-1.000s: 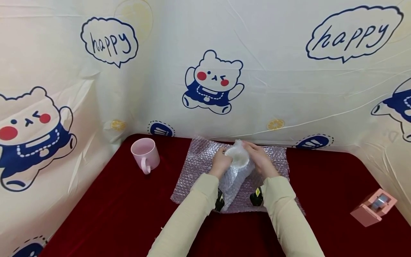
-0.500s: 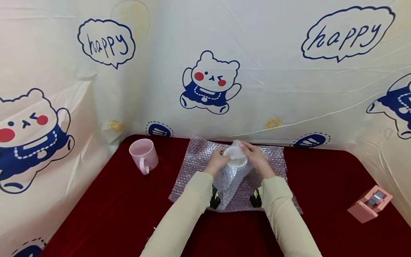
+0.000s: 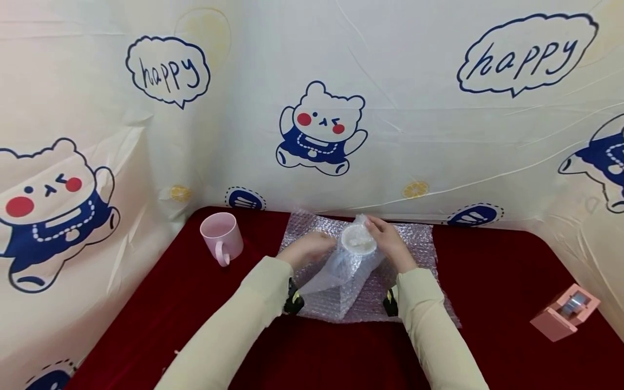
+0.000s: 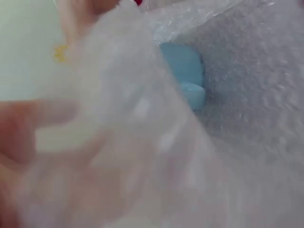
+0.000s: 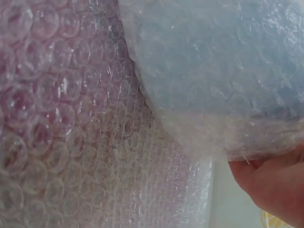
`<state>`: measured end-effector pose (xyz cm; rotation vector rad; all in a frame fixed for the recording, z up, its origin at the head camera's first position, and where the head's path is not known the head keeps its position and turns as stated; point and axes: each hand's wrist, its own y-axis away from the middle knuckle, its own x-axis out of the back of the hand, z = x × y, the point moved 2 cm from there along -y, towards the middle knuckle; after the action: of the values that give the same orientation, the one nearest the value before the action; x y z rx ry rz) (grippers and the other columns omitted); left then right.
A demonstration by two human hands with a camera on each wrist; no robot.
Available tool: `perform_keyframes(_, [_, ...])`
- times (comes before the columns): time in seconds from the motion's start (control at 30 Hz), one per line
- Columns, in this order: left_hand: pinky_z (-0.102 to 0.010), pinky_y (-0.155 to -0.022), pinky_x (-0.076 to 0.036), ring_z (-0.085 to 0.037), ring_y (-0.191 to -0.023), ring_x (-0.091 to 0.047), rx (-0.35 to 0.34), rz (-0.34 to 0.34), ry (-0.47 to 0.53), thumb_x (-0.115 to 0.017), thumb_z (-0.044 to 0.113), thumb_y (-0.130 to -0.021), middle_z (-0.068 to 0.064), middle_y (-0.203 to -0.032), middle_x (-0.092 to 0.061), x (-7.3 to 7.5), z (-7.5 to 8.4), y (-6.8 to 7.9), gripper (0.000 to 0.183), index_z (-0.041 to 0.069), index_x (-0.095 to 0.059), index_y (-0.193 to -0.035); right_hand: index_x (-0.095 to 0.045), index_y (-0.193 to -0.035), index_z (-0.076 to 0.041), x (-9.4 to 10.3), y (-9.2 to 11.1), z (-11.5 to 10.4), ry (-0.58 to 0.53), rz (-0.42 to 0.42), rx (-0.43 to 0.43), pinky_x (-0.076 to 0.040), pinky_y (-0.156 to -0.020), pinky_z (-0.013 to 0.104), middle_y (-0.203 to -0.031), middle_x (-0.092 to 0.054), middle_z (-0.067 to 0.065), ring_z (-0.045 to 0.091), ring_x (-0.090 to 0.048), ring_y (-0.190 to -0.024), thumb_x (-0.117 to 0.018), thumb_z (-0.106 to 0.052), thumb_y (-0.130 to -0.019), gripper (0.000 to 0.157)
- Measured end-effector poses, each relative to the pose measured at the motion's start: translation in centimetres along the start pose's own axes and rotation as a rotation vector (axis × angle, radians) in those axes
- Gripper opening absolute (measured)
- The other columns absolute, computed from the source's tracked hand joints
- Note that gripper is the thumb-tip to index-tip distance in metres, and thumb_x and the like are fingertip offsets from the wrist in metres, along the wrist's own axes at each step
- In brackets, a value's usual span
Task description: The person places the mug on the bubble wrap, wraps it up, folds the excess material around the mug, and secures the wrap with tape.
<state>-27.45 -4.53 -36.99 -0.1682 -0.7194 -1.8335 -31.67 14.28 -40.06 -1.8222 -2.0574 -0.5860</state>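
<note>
A cup (image 3: 359,239) stands in the middle of the bubble wrap (image 3: 419,238), loosely wrapped in it, with film pushed into its mouth. Through the left wrist view the cup shows as light blue (image 4: 183,71), partly hidden by a blurred flap of wrap (image 4: 137,95). My right hand (image 3: 387,241) pinches the gathered wrap at the cup's far right rim; its fingers (image 5: 273,183) show below the wrapped cup in the right wrist view. Off the cup's left side is my left hand (image 3: 312,247), its blurred fingers (image 4: 47,111) spread apart behind the flap.
To the left stands a pink mug (image 3: 221,238) on the dark red cloth (image 3: 234,314). A pink box-like holder with a clear roll (image 3: 565,313), which resembles a tape dispenser, sits at the far right. A printed curtain (image 3: 414,108) hangs behind the table.
My left hand has moved left, away from the cup's rim, and a flap of wrap now spreads out on that side. My right hand keeps its hold at the far rim.
</note>
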Motion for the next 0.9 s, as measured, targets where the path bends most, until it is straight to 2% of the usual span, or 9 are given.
perform_keyframes(0.07, [-0.024,-0.055,-0.031,-0.007,-0.047,-0.025,0.002,-0.058,-0.059,-0.047,0.019,-0.093,0.007,-0.053,-0.029,0.3,-0.2,0.9,0.019,0.002,-0.056,-0.095,-0.037,-0.145,-0.001,0.0,0.0,0.0,-0.001,0.003,-0.008,-0.029,-0.115,0.048,-0.147,-0.037,0.028,0.042,-0.037,-0.136,-0.039,-0.028,-0.104,0.049])
perform_keyframes(0.13, [-0.025,-0.058,-0.033,-0.007,-0.047,-0.026,-0.004,-0.097,-0.102,-0.047,0.017,-0.093,0.007,-0.053,-0.031,0.4,-0.6,1.8,0.017,0.003,-0.056,-0.097,-0.036,-0.145,-0.001,0.1,0.0,0.1,0.001,0.002,-0.012,-0.028,-0.115,0.048,-0.148,-0.036,0.028,0.042,-0.036,-0.136,-0.039,-0.028,-0.104,0.049])
perform_keyframes(0.3, [-0.031,-0.072,-0.046,-0.014,-0.07,-0.051,0.006,-0.065,-0.204,-0.05,0.014,-0.092,-0.006,-0.087,-0.062,0.5,-2.3,2.4,0.034,-0.005,-0.057,-0.119,-0.036,-0.145,-0.001,0.1,-0.2,0.3,0.027,0.001,-0.003,-0.028,-0.115,0.049,-0.147,-0.036,0.029,0.043,-0.035,-0.136,-0.038,-0.027,-0.104,0.049])
perform_keyframes(0.43, [-0.041,-0.087,-0.05,-0.023,-0.098,-0.059,-0.003,0.007,-0.252,-0.055,0.018,-0.093,-0.014,-0.119,-0.062,-0.1,-5.3,0.5,0.033,-0.003,-0.061,-0.118,-0.036,-0.145,0.0,0.0,-0.3,0.5,0.055,0.007,0.016,-0.028,-0.115,0.05,-0.146,-0.038,0.029,0.044,-0.037,-0.135,-0.037,-0.027,-0.104,0.048])
perform_keyframes(0.53, [-0.033,-0.066,-0.05,-0.017,-0.072,-0.057,-0.089,0.047,-0.24,-0.057,0.021,-0.092,-0.009,-0.091,-0.065,-1.0,-9.8,-3.8,0.025,-0.001,-0.067,-0.099,-0.037,-0.144,0.001,0.0,-0.3,0.6,0.052,0.01,0.03,-0.029,-0.114,0.049,-0.145,-0.039,0.03,0.044,-0.038,-0.134,-0.037,-0.025,-0.104,0.048])
perform_keyframes(0.6, [-0.031,-0.054,-0.043,-0.014,-0.057,-0.045,-0.092,0.066,-0.226,-0.057,0.022,-0.092,-0.006,-0.074,-0.057,-1.5,-10.9,-4.9,0.024,0.001,-0.068,-0.091,-0.036,-0.144,0.002,-0.1,-0.3,0.6,0.034,0.008,0.031,-0.029,-0.114,0.049,-0.145,-0.038,0.029,0.043,-0.038,-0.134,-0.037,-0.024,-0.104,0.048])
perform_keyframes(0.67, [-0.028,-0.049,-0.039,-0.011,-0.053,-0.041,-0.068,0.071,-0.206,-0.058,0.022,-0.092,-0.003,-0.067,-0.052,-1.9,-11.3,-5.3,0.025,0.0,-0.069,-0.09,-0.036,-0.144,0.001,-0.2,-0.3,0.7,0.016,0.005,0.026,-0.029,-0.114,0.049,-0.146,-0.038,0.028,0.043,-0.038,-0.135,-0.037,-0.024,-0.104,0.048])
perform_keyframes(0.77, [-0.027,-0.051,-0.039,-0.013,-0.055,-0.04,0.002,0.088,-0.204,-0.057,0.018,-0.093,-0.004,-0.068,-0.051,-1.9,-8.4,-2.2,0.025,-0.004,-0.069,-0.094,-0.036,-0.144,0.001,-0.3,-0.3,0.7,0.009,0.007,0.026,-0.03,-0.114,0.049,-0.146,-0.038,0.028,0.042,-0.038,-0.135,-0.038,-0.024,-0.104,0.048])
perform_keyframes(0.9, [-0.027,-0.059,-0.047,-0.014,-0.065,-0.051,-0.01,0.072,-0.174,-0.054,0.017,-0.095,-0.012,-0.087,-0.063,-1.7,-6.6,0.5,0.028,-0.008,-0.066,-0.102,-0.036,-0.144,0.002,-0.3,-0.3,0.6,0.005,0.011,0.036,-0.031,-0.114,0.049,-0.146,-0.039,0.027,0.042,-0.039,-0.134,-0.037,-0.023,-0.104,0.047])
